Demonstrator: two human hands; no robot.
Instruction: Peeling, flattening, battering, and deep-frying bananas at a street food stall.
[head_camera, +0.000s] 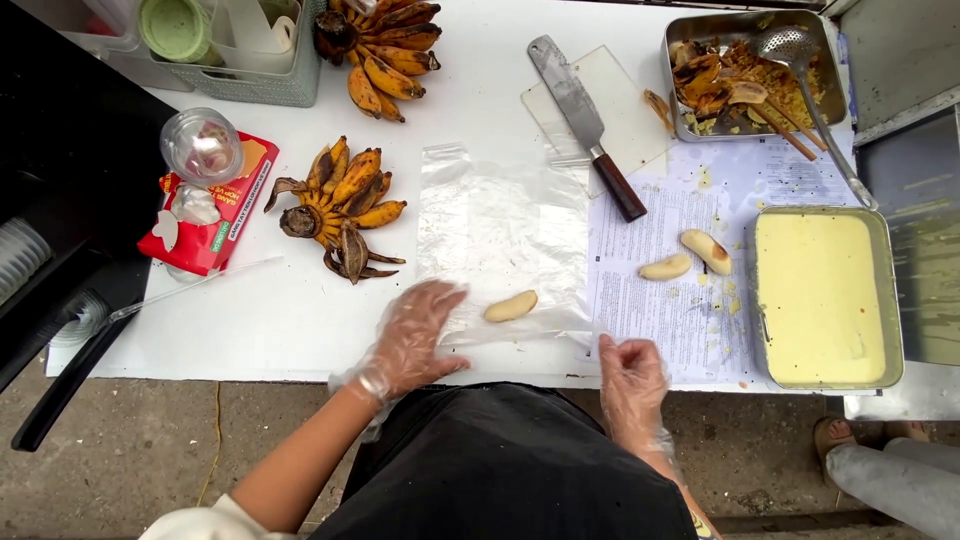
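The left hand (415, 335), in a thin clear glove, lies flat and open on the near edge of a clear plastic sheet (505, 235), gripping nothing. Just to its right, on the sheet, lies a peeled banana (511, 306), close to the fingertips but apart from them. The right hand (630, 385), also gloved, pinches the sheet's near right corner between fingers and thumb. Beyond the right hand, two more peeled bananas (690, 255) lie on printed paper (660, 300), beside a tray of yellow batter (820, 297).
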